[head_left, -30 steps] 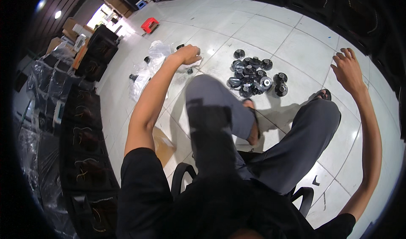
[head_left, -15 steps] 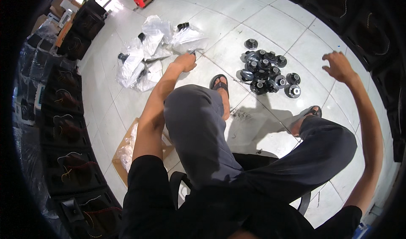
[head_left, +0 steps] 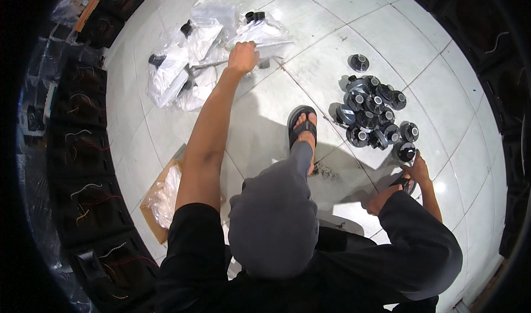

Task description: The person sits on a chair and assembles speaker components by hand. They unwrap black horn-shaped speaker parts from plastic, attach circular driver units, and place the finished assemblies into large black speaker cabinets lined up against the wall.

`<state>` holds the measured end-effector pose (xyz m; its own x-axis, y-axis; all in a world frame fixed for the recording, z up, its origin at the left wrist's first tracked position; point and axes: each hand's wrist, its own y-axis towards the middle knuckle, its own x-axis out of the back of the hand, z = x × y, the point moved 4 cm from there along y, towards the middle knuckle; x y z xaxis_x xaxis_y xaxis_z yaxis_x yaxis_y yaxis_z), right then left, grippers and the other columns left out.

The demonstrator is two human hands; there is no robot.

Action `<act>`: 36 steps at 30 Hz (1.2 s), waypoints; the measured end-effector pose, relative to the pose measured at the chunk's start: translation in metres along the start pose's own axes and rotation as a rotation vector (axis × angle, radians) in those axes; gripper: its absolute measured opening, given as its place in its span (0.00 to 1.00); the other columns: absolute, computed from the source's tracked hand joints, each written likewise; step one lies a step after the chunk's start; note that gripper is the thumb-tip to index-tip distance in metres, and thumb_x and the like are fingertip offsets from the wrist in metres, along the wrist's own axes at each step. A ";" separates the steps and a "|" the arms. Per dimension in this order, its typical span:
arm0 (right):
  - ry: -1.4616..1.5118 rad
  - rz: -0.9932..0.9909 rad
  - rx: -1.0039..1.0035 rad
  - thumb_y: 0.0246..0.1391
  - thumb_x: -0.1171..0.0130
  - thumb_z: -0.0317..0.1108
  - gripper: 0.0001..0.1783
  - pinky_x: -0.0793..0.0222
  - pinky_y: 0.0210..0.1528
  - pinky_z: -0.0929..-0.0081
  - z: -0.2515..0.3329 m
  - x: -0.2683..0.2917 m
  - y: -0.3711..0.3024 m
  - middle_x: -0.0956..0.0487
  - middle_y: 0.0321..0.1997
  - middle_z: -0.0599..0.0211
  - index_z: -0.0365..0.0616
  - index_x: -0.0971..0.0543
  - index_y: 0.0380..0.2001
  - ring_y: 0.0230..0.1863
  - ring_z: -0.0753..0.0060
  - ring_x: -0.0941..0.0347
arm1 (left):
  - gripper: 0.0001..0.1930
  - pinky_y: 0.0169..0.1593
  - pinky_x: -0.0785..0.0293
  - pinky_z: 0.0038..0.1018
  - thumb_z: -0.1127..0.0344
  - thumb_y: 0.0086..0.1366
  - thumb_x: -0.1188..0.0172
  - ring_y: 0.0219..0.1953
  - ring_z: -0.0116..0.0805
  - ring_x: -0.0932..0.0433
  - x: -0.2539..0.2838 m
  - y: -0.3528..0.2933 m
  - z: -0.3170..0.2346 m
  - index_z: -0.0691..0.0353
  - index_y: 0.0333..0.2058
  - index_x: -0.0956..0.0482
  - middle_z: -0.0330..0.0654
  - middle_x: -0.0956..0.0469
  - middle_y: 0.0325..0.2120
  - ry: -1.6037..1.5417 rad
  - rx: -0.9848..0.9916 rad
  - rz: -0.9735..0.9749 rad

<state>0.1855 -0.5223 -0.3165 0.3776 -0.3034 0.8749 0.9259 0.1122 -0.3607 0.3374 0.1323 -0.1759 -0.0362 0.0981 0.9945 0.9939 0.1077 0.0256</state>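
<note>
My left hand (head_left: 243, 57) is closed at the near edge of a clear plastic bag (head_left: 260, 39), its fingertips partly hidden. Several such bags (head_left: 168, 78) lie beside it, with black cylindrical parts (head_left: 157, 60) showing in or on them. At the right, my right hand (head_left: 418, 172) reaches down with thumb and fingers apart, at the edge of a black round speaker driver (head_left: 406, 152). That driver lies at the near end of a pile of similar drivers (head_left: 369, 118) on the tiles. One more driver (head_left: 358, 63) lies apart at the far side.
A cardboard box (head_left: 152, 205) holding crumpled clear plastic stands by my left arm. Black speaker cabinets (head_left: 91, 202) with loose wires line the left, and more dark cabinets (head_left: 470, 25) line the right. My sandalled foot (head_left: 303, 130) rests on the tiled floor between bags and pile.
My right hand has come down from the right of the pile to its nearest driver. My left hand has moved onto the bag's edge. The view has shifted, and my left leg has moved.
</note>
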 end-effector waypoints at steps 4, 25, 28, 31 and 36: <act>-0.021 -0.095 -0.161 0.40 0.28 0.45 0.49 0.26 0.45 0.57 0.006 -0.008 0.003 0.22 0.43 0.37 0.25 0.41 0.58 0.44 0.41 0.23 | 0.21 0.56 0.30 0.43 0.59 0.59 0.42 0.53 0.55 0.28 -0.014 0.031 0.021 0.65 0.49 0.24 0.57 0.24 0.47 -0.061 0.121 -0.073; 0.092 -0.105 -0.112 0.46 0.30 0.39 0.35 0.30 0.53 0.59 0.029 0.080 0.001 0.23 0.48 0.39 0.31 0.29 0.53 0.51 0.43 0.25 | 0.12 0.31 0.33 0.27 0.64 0.64 0.41 0.22 0.29 0.30 0.047 -0.055 -0.020 0.69 0.37 0.19 0.46 0.21 0.21 -0.690 0.158 -0.357; 0.252 -0.155 0.061 0.50 0.34 0.36 0.26 0.26 0.47 0.62 0.126 0.180 0.012 0.21 0.48 0.44 0.30 0.26 0.50 0.46 0.54 0.22 | 0.14 0.29 0.35 0.23 0.63 0.65 0.41 0.22 0.22 0.33 0.085 -0.054 -0.056 0.72 0.37 0.19 0.35 0.24 0.19 -1.000 0.113 -0.397; 0.314 -0.169 0.399 0.53 0.38 0.33 0.19 0.26 0.44 0.67 0.226 0.255 0.006 0.19 0.41 0.51 0.31 0.24 0.46 0.42 0.61 0.21 | 0.15 0.26 0.41 0.18 0.61 0.66 0.41 0.23 0.16 0.37 0.117 -0.043 -0.103 0.72 0.37 0.19 0.30 0.28 0.20 -1.230 0.030 -0.369; 0.034 -0.201 0.849 0.49 0.31 0.43 0.39 0.25 0.45 0.60 0.347 0.285 -0.023 0.24 0.49 0.45 0.36 0.37 0.58 0.44 0.48 0.22 | 0.16 0.24 0.48 0.18 0.60 0.68 0.43 0.20 0.15 0.41 0.155 -0.034 -0.186 0.73 0.36 0.21 0.28 0.31 0.17 -1.693 -0.084 -0.186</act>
<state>0.2756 -0.2832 0.0536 0.2187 -0.4198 0.8809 0.6751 0.7169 0.1740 0.3174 -0.0405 -0.0038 -0.1511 0.9609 -0.2321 0.9640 0.1952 0.1806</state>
